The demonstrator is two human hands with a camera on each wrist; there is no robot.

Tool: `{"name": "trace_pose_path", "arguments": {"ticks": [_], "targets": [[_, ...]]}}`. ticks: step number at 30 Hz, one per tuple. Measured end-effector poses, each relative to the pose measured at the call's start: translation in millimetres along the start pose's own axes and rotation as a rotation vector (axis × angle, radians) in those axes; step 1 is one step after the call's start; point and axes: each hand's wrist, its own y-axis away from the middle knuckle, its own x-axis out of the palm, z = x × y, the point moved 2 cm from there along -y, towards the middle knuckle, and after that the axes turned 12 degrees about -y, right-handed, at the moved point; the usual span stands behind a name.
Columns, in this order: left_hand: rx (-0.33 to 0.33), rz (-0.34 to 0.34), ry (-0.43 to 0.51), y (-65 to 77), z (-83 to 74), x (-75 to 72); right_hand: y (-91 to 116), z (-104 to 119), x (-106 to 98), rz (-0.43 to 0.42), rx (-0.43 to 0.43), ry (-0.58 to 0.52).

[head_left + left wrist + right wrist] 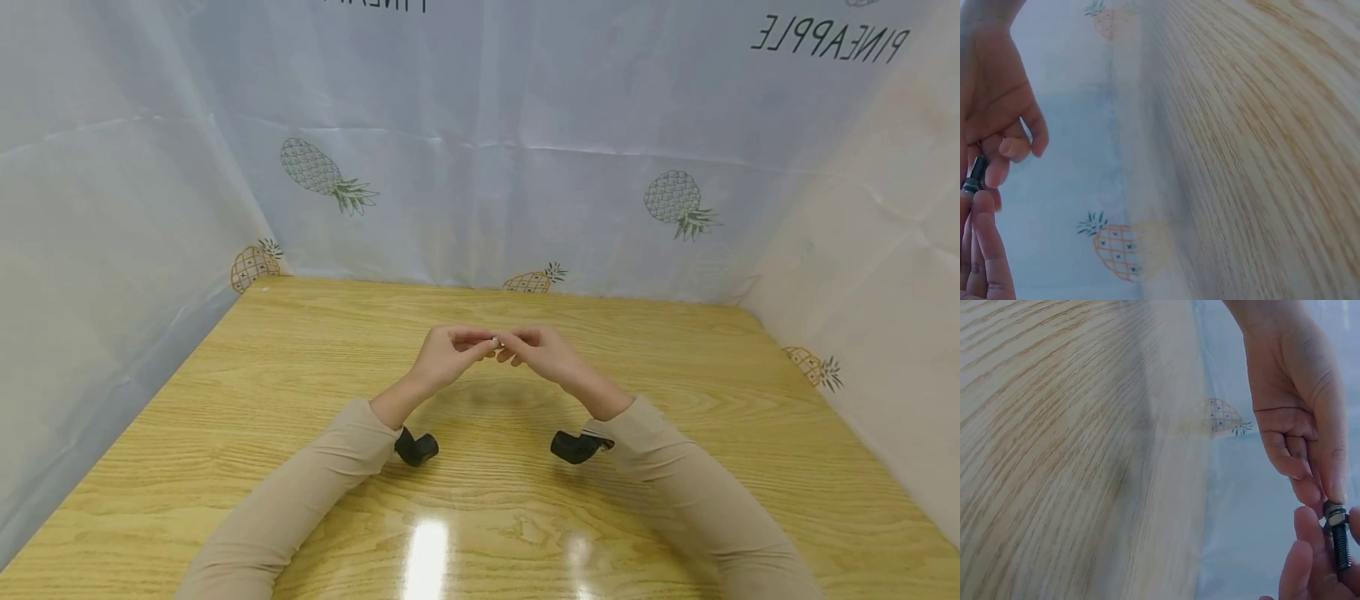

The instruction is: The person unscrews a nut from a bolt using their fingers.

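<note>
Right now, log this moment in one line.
left hand: pinches bolt end | right hand: grips at nut | nut: on bolt | bolt: above table

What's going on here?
A person is working on a small bolt, with both hands meeting at it above the table. The left hand pinches the head end; the right hand holds it from the threaded side. A nut sits on it near the head. Can't tell if it's being turned.
</note>
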Motion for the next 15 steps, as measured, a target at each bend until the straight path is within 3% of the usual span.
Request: {"name": "trace_pose_path", "arguments": {"ticks": [7,15], "targets": [[0.022,-0.003,0.007,1.3,-1.0,-0.3,1.0,2.6,-0.6,-0.069,-0.060,0.027],[0.050,-0.001,0.008,1.8,-2.5,-0.7,0.3,1.7,1.4,-0.012,-0.024,-0.017]]}}
